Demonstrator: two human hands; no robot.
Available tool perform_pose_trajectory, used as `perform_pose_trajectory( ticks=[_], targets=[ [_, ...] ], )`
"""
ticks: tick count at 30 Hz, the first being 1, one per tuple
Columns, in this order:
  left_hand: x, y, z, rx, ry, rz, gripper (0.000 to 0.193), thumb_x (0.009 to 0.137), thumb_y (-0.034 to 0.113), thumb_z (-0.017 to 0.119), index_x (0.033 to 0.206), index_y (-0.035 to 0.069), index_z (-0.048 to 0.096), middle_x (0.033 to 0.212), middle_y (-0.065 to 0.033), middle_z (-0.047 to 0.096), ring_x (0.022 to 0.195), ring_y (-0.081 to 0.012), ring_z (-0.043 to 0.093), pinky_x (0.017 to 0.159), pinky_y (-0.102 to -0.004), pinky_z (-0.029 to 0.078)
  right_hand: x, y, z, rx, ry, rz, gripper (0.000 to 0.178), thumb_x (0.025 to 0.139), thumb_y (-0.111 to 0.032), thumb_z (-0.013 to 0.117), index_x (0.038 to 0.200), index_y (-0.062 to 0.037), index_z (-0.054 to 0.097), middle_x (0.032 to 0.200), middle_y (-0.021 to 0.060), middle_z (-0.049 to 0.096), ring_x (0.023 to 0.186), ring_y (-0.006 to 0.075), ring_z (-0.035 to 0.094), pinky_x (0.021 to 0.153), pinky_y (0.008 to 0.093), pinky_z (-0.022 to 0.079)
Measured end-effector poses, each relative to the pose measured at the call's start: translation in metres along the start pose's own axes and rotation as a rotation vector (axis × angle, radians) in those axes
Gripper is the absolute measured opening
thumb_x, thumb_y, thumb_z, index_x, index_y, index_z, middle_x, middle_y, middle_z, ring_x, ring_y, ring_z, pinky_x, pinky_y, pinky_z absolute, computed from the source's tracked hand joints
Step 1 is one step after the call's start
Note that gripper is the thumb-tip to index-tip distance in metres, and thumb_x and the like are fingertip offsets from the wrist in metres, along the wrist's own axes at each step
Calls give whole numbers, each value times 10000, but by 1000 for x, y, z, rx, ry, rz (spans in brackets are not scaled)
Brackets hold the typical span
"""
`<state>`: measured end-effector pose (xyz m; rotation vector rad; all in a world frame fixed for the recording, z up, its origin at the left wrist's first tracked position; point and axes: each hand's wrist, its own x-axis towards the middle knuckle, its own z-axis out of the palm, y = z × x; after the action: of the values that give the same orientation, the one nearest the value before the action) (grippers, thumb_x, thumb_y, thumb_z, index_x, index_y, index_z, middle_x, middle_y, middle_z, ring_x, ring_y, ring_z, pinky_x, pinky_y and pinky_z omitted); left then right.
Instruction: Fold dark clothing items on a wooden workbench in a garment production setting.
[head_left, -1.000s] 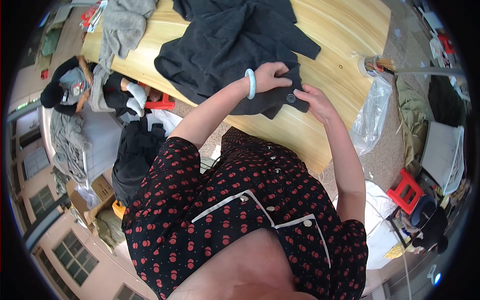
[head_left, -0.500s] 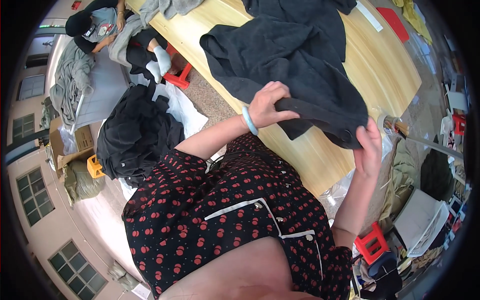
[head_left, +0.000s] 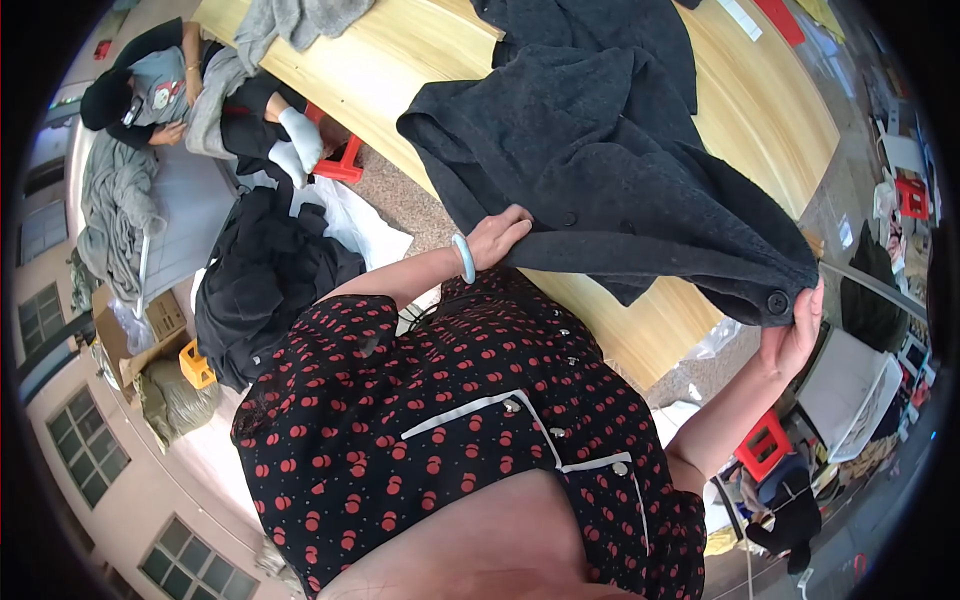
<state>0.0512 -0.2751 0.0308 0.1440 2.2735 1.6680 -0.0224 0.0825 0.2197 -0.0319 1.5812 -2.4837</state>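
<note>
A dark grey buttoned cardigan (head_left: 600,170) lies partly on the wooden table, its button band stretched between my hands. My left hand (head_left: 497,238), with a pale blue bangle (head_left: 463,258) on the wrist, is closed on the band's left end at the near table edge. At the band's other end, my right hand (head_left: 795,335) grips the corner beside a round black button (head_left: 777,301). More buttons show faintly along the band. Part of each hand's fingers is hidden by the cloth.
A pale wooden table (head_left: 650,335) runs away from me. Grey knitwear (head_left: 300,22) lies at its far left. A dark clothes pile (head_left: 265,275) sits to my left. Beyond it, another person (head_left: 165,90) handles grey cloth. A red stool (head_left: 765,445) stands at the lower right.
My hands have moved apart, the right one outward to the right and the left one leftward. The cardigan's band, bunched before, is now drawn out long with its buttons showing.
</note>
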Motion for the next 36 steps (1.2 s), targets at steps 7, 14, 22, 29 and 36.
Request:
perform_pose_trajectory(
  ticks=[7,14,22,29,36],
  targets=[
    [35,-23,-18,551,-108,-153,524,730,103,537,1209,125,324,686,-169,587,705,-336,580,634,-393,453,-5,5,13,-11,119,-51,387,849,-126,467,1186,30,361,1175,149,452,1097,230,437,956,344,311],
    [65,21,-79,337,660,259,197,742,-11,421,912,0,519,706,-139,542,617,-280,552,576,-332,439,-10,-4,11,-84,410,-106,282,848,-133,484,1084,20,458,1072,116,520,999,173,490,906,298,346],
    [18,145,-202,-35,947,476,238,786,-37,304,981,7,434,756,-46,518,540,-62,450,505,-189,392,-42,-43,50,-162,444,-304,245,826,-102,515,1040,9,476,1004,122,545,928,178,531,867,315,395],
    [68,44,-181,344,819,246,217,794,19,366,995,14,449,607,-62,504,534,-130,483,504,-264,394,12,65,3,-302,631,-6,106,778,-112,597,873,-68,578,799,-14,581,704,52,518,661,180,391],
    [104,-14,-163,1115,-82,-420,324,797,235,519,1056,56,439,885,-224,580,805,-376,559,705,-434,450,26,194,-40,-1432,685,168,160,751,-122,575,869,-14,558,754,112,586,717,249,565,650,308,443]
  ],
)
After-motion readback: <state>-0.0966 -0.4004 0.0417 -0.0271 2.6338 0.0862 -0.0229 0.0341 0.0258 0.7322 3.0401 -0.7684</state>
